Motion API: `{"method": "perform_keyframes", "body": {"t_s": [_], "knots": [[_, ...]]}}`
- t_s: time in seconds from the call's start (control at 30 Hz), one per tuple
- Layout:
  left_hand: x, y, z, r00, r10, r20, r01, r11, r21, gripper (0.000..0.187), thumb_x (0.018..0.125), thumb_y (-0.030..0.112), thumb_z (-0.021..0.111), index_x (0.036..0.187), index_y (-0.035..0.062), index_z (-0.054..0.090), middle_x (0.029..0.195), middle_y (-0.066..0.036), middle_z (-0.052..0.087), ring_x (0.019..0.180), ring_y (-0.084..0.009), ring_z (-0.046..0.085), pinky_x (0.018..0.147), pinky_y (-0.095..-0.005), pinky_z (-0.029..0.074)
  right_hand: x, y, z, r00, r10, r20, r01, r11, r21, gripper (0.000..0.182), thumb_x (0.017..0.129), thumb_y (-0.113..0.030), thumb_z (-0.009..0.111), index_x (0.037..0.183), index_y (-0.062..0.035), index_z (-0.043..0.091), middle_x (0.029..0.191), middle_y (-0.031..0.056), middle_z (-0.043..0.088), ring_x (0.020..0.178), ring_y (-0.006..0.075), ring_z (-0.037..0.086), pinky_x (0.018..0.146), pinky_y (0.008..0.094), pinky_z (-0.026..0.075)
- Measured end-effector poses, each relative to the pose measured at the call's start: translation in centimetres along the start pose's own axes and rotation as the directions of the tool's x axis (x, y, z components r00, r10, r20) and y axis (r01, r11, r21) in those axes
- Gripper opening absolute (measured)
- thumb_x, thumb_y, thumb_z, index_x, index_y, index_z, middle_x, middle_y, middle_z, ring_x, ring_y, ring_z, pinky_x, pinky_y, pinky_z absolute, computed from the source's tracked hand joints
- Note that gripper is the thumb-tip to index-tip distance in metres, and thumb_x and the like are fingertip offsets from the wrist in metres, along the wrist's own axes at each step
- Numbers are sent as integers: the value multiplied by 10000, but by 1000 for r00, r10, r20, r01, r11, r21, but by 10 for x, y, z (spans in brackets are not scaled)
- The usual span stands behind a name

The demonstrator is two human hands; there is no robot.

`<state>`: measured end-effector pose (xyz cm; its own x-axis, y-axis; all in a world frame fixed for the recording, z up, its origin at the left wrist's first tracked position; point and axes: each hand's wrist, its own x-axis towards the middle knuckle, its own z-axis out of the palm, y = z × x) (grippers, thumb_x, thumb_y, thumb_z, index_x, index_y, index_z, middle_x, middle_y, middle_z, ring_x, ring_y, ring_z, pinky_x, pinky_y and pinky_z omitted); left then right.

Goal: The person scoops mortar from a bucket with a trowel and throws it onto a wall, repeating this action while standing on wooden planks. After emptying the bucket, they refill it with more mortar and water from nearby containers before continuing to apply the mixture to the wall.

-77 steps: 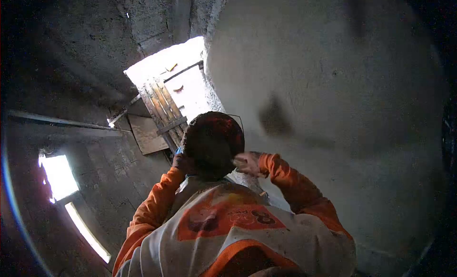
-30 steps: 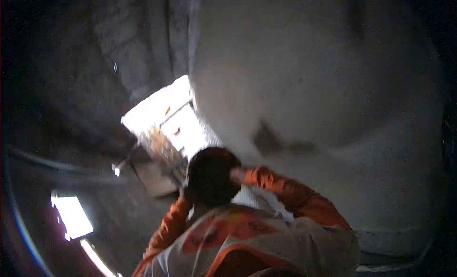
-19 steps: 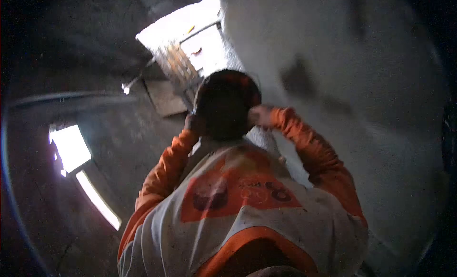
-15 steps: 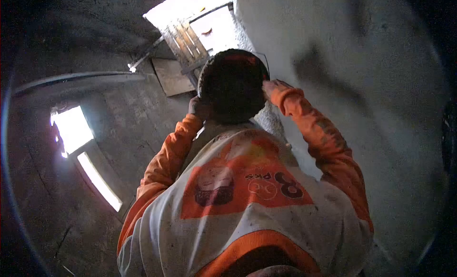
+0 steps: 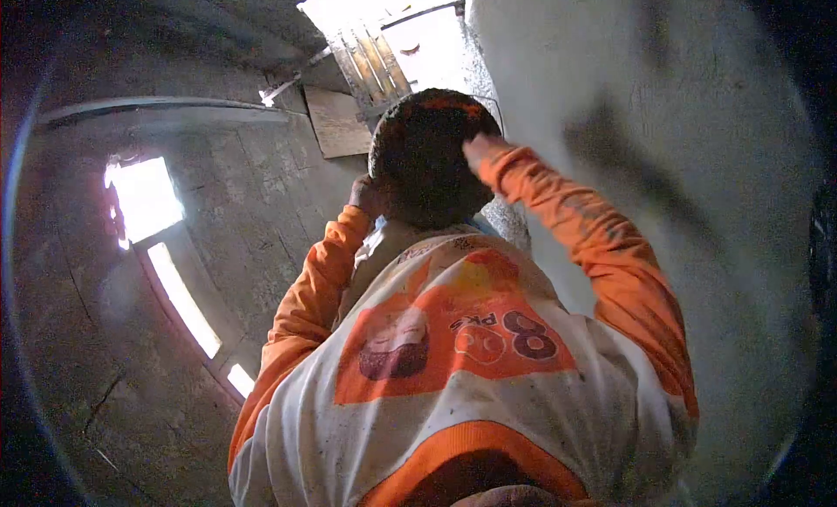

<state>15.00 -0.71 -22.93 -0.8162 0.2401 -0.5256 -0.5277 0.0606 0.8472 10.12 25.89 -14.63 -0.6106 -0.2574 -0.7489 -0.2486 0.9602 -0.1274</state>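
A dark, rough-edged round object (image 5: 432,171), perhaps a shallow pan, is held out in front of my chest. My left hand (image 5: 364,196) grips its left edge, with part of the fingers behind it. Over its upper right part lies my right hand (image 5: 481,149), blurred, with its fingers too smeared to make out. Reddish-orange patches show along the object's top edge. My white shirt (image 5: 471,402) with orange sleeves and a printed red panel fills the lower middle.
A grey wall (image 5: 697,272) with a dark shadow stands on the right. Wooden slats (image 5: 375,62) and a flat board (image 5: 337,122) are beside a bright opening at the top. A bright window-like opening (image 5: 146,200) is on the left, near a long pale pipe or strip (image 5: 174,103).
My right hand has moved left from the object's right edge onto its upper right part. The background has shifted right in view, and the reddish patches look brighter.
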Motion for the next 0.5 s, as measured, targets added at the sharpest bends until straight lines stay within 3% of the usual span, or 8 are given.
{"method": "perform_keyframes", "body": {"t_s": [0.03, 0.07, 0.2, 0.33, 0.37, 0.43, 0.47, 0.5], "knots": [[-2, -5, -2, 1000, 1, -12, 0, 999, 46, 57, 656, 69, 614, 700, 42, 591, 660, 3, 564, 553, -114, 481, 481, -270, 419, 32, 9, 45, 949, -312, -56, 303, 944, -128, 200, 804, -138, 382, 827, -33, 551, 798, 146, 572, 705, 294, 571, 595, 386, 456], [0, -8, -5, 1000, 11, -24, -9, 995, 95, 66, 651, 82, 616, 697, 42, 589, 657, -5, 566, 553, -124, 487, 484, -274, 421, 10, -8, 31, 952, -172, -253, 178, 984, 1, 191, 784, -141, 404, 776, -54, 574, 727, 135, 568, 630, 277, 566, 542, 377, 450], [0, -12, -4, 993, 25, -114, 17, 938, 347, 111, 634, 132, 622, 686, 42, 582, 646, -37, 572, 556, -167, 508, 493, -293, 429, -4, -3, -2, 841, -513, 170, 540, 810, -228, 113, 709, -133, 486, 694, -55, 566, 715, 100, 574, 698, 238, 570, 561, 371, 465], [5, -1, -5, 976, 73, -206, 51, 840, 540, 161, 617, 182, 628, 674, 42, 575, 635, -69, 578, 558, -209, 529, 502, -311, 436, 44, 42, 16, 575, -818, 6, 751, 525, -400, 169, 717, -239, 515, 773, -85, 558, 751, 122, 556, 674, 250, 559, 590, 367, 462], [7, 4, -4, 969, 92, -229, 60, 813, 580, 173, 612, 195, 630, 671, 42, 573, 632, -77, 580, 558, -220, 534, 504, -315, 438, 45, 40, 5, 809, -506, -299, 405, 849, -340, 148, 741, -201, 487, 767, -75, 559, 795, 96, 544, 735, 255, 526, 631, 363, 455], [16, 14, -2, 954, 126, -273, 84, 758, 647, 198, 604, 220, 633, 665, 42, 570, 626, -93, 583, 560, -241, 545, 509, -325, 441, 49, 30, -12, 920, -94, -381, 83, 996, -46, 156, 767, -184, 475, 785, -57, 564, 814, 103, 549, 788, 272, 521, 660, 395, 442], [22, 21, 0, 944, 143, -296, 99, 736, 670, 211, 599, 232, 635, 662, 42, 568, 623, -101, 584, 560, -252, 550, 511, -329, 443, 51, 24, -21, 911, 119, -395, -83, 991, 108, 161, 780, -175, 469, 794, -47, 567, 824, 107, 551, 815, 280, 519, 675, 411, 436], [28, 28, 1, 934, 154, -322, 119, 717, 687, 224, 595, 245, 636, 659, 42, 566, 620, -109, 586, 561, -262, 555, 513, -334, 445, 88, 34, 16, 994, -3, -111, -12, 991, -135, 176, 779, -188, 477, 807, -39, 567, 819, 126, 563, 806, 281, 533, 668, 409, 436]]}}
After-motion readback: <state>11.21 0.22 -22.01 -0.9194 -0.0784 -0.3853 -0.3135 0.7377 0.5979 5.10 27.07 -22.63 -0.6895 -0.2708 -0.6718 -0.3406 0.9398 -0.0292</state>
